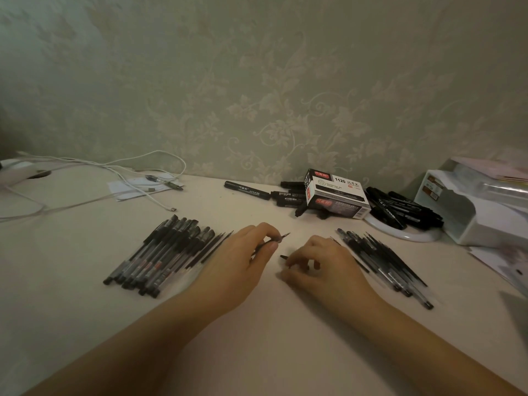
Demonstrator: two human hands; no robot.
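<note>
While the left hand (243, 258) rests near the middle of the table (257, 332), its thumb and forefinger pinch a thin pen refill (281, 237), whose pointed tip sticks out toward the back edge. Just beside it, the right hand (323, 264) lies with its fingers curled down, and the fingertips grip a small dark piece (283, 256) that pokes out toward the left hand; what that piece is, I cannot tell. The refill and the dark piece are close together but apart.

Left of the hands lies a tidy row of capped pens (165, 250), slanting toward the back edge, with a few bare refills along its right side. Right of the hands sits a looser heap of pens (383, 261).

Along the back edge, by the wall, a marker box (337, 197) lies among black markers (405, 208), some of them piled on a white plate (405, 238). A white organiser (471, 221) stands at the back right corner. White cables (128, 170) trail across the back left part, over some paper (128, 190).
</note>
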